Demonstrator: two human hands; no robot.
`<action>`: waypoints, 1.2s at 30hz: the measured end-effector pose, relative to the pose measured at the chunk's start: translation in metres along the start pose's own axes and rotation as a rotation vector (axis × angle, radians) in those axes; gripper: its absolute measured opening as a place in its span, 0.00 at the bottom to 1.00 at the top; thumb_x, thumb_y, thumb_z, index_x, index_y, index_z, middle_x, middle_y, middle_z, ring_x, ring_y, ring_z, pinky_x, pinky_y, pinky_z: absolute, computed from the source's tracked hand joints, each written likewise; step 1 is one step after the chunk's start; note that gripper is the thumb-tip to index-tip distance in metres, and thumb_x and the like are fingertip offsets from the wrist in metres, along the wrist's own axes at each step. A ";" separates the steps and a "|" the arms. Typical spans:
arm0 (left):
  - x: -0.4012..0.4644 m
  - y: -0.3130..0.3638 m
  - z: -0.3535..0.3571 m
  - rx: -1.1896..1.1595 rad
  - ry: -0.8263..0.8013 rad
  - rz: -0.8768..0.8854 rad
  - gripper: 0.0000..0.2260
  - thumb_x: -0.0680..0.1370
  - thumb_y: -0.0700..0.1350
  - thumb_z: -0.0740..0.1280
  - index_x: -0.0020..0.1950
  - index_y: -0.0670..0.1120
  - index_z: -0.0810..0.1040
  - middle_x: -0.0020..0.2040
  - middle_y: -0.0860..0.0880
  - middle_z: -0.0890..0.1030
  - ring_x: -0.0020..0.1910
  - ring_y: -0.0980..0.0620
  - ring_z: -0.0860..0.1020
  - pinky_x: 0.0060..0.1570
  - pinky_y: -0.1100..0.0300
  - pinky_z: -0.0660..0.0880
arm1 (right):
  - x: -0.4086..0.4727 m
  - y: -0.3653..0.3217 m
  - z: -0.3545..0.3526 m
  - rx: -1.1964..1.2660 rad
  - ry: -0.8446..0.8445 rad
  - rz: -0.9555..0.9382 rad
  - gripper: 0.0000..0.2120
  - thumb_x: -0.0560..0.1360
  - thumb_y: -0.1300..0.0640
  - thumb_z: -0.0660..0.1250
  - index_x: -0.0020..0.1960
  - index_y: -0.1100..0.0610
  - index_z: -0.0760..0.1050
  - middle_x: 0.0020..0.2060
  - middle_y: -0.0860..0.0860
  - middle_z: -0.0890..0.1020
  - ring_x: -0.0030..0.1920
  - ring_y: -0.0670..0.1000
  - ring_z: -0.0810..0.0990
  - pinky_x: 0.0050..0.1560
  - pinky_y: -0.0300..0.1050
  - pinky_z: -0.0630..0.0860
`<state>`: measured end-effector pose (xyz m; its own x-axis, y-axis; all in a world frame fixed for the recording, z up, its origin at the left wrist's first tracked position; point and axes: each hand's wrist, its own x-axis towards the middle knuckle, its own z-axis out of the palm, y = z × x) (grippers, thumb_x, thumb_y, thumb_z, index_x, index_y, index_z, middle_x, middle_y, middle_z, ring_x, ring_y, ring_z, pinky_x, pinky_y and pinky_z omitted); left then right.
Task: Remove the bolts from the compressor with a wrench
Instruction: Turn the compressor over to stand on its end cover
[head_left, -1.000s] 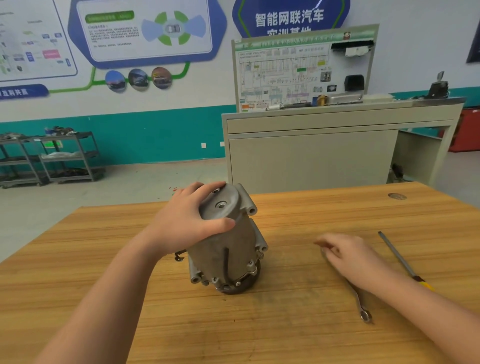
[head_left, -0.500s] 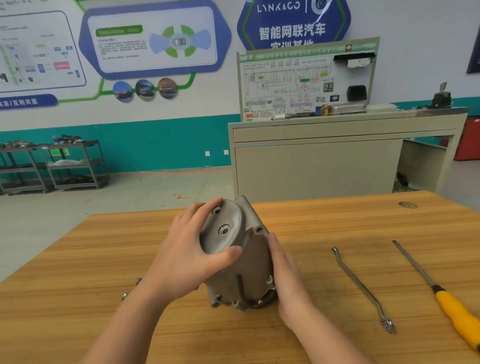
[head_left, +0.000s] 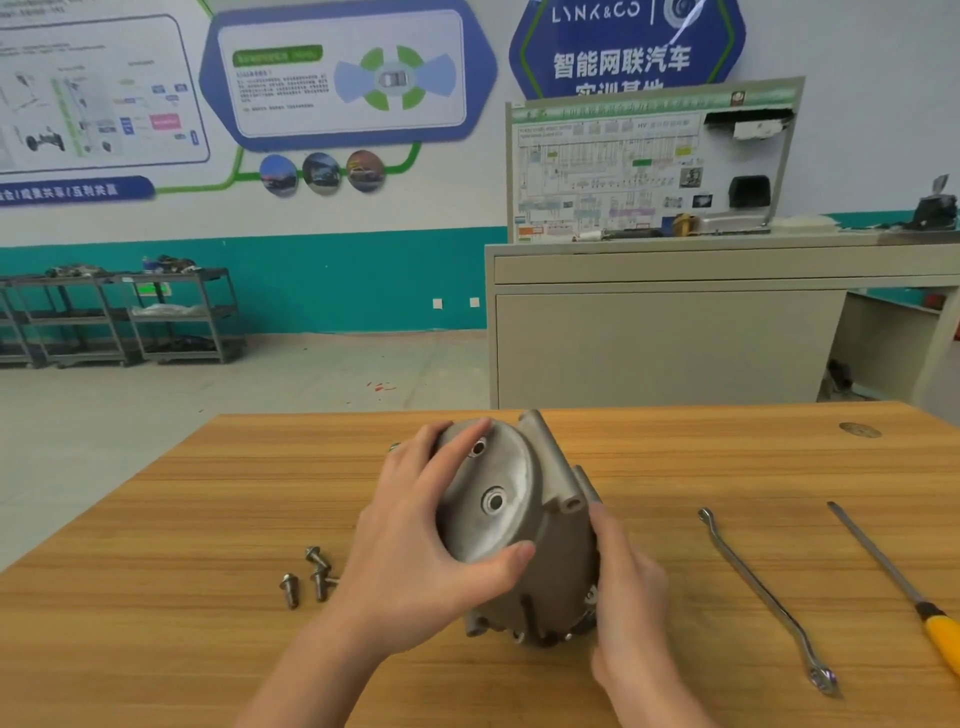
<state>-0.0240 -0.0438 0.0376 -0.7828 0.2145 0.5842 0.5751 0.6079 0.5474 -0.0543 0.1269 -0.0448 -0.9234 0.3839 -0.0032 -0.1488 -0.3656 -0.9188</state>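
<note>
The grey metal compressor (head_left: 519, 525) stands tilted on the wooden table (head_left: 182, 519), its round end cover facing me. My left hand (head_left: 421, 551) grips that cover from the left, fingers over the top and thumb across the lower face. My right hand (head_left: 628, 587) lies against the compressor's right side with its fingers straight. Three loose bolts (head_left: 309, 577) lie on the table left of the compressor. A slim ring wrench (head_left: 763, 597) lies untouched to the right of my right hand.
A screwdriver (head_left: 893, 582) with a yellow handle lies right of the wrench, near the table's right edge. Beyond the table stand a beige training bench (head_left: 675, 322) with a wiring panel and grey shelf carts (head_left: 130, 317) at the far left.
My right hand left the wrench and came to the compressor's right side. The compressor has tipped further toward me. The view shifted, so the loose bolts show at the left.
</note>
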 end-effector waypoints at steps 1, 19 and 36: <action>0.005 0.002 0.004 -0.018 -0.018 0.003 0.38 0.61 0.67 0.69 0.70 0.73 0.59 0.71 0.67 0.61 0.73 0.62 0.59 0.66 0.52 0.66 | 0.002 -0.003 -0.006 -0.009 0.020 -0.004 0.07 0.74 0.47 0.69 0.41 0.43 0.85 0.37 0.50 0.86 0.39 0.50 0.86 0.37 0.43 0.79; 0.034 0.012 0.119 -0.502 -0.163 -0.146 0.36 0.67 0.64 0.69 0.71 0.74 0.57 0.71 0.73 0.57 0.73 0.68 0.55 0.75 0.52 0.59 | 0.056 -0.072 -0.094 -0.497 0.247 -0.217 0.06 0.70 0.37 0.67 0.37 0.35 0.81 0.32 0.42 0.83 0.40 0.50 0.82 0.43 0.54 0.81; 0.047 0.021 0.118 -0.538 0.070 -0.370 0.30 0.65 0.53 0.65 0.69 0.61 0.69 0.63 0.64 0.70 0.62 0.66 0.69 0.58 0.66 0.70 | 0.035 -0.069 -0.056 -0.800 0.338 -0.272 0.16 0.67 0.35 0.67 0.49 0.41 0.82 0.48 0.50 0.74 0.46 0.51 0.75 0.47 0.47 0.73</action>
<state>-0.0768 0.0691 0.0058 -0.9447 0.0032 0.3279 0.3241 0.1608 0.9323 -0.0561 0.2133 -0.0033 -0.7206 0.6451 0.2543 0.0596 0.4230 -0.9042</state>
